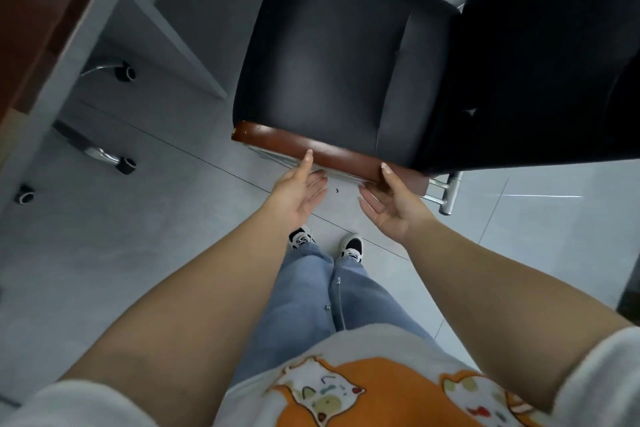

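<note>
The wooden armrest (332, 151) belongs to a black padded chair (322, 73) that stands on the grey tiled floor (121, 253), right in front of the person. It runs as a brown bar along the near edge of the seat, with the tall black backrest (536, 62) rising on the right.

The left hand (298, 194) reaches the bar near its middle. Its thumb tip touches the near edge, while its fingers (317, 184) lie straight and loosely together just below the wood. The right hand (393, 204) is at the right end, thumb laid on top of the bar and fingers spread underneath. Whether those fingers touch the underside cannot be told. Neither hand has curled round the bar.

A chrome tube frame (448, 191) shows beneath the armrest's right end, just beside the right hand. A small dark speck (336, 190) lies on the floor between the two hands. The person's two shoes (300, 238) stand side by side under the hands, near the chair.

To the left, well apart from the chair, is a brown-topped bench (34, 28) with pale panels. Under it are the chrome legs and black castors (127, 166) of another chair's base.
</note>
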Action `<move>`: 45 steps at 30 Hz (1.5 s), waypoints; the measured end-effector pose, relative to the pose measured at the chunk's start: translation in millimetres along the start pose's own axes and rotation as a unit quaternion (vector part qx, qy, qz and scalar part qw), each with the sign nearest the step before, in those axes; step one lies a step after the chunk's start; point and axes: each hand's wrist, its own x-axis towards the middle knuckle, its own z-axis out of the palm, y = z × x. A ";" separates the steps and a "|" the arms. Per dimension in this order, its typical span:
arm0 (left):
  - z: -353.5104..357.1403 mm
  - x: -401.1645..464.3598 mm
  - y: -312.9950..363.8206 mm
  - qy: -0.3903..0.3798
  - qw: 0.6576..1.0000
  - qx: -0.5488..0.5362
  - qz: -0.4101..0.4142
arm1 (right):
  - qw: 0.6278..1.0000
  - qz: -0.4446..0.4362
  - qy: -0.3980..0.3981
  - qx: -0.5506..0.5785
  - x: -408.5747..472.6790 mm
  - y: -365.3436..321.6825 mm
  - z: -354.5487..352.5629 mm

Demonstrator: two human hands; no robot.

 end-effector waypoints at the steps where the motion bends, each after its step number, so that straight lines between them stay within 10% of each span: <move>1: 2.3 0.4 -0.7 0.001 1.000 -0.002 0.009 | 1.000 0.000 -0.001 0.016 1.0 -1.7 -2.3; 13: 7.1 18.5 5.5 -0.004 0.997 -0.063 0.051 | 0.983 -0.033 0.019 0.178 10.1 5.2 5.4; 45: -85.4 1.3 48.3 -0.016 1.000 0.005 -0.013 | 0.979 -0.034 0.049 0.197 -10.1 96.4 67.0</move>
